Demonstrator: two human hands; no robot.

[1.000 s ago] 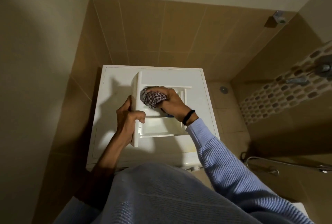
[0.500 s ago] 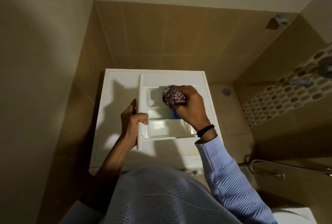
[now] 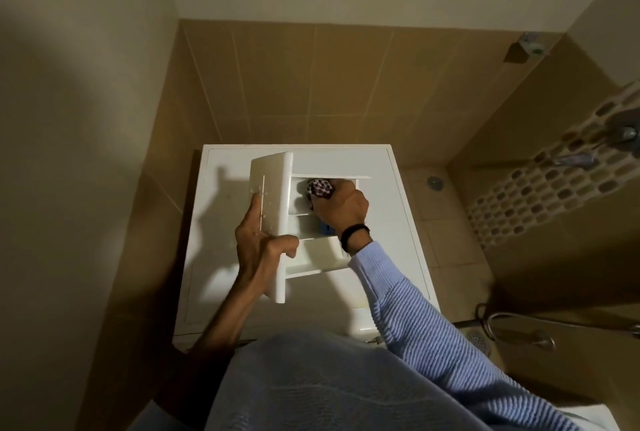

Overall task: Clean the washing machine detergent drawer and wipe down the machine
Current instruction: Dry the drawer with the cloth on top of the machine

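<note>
The white detergent drawer lies on top of the white washing machine, its front panel to the left. My left hand grips that front panel, thumb hooked over its edge. My right hand is closed around a bunched checked cloth and presses it into the drawer's far compartment. A blue insert shows in the middle compartment, partly hidden under my right wrist.
The machine stands in a narrow tiled corner, a wall close on the left. To the right is a shower floor with a drain, wall taps and a metal hose. My light blue sweater fills the bottom of the view.
The drawer has tilted so more of its front panel faces up. My right hand and the cloth have shifted along the far compartment. The view moved slightly.
</note>
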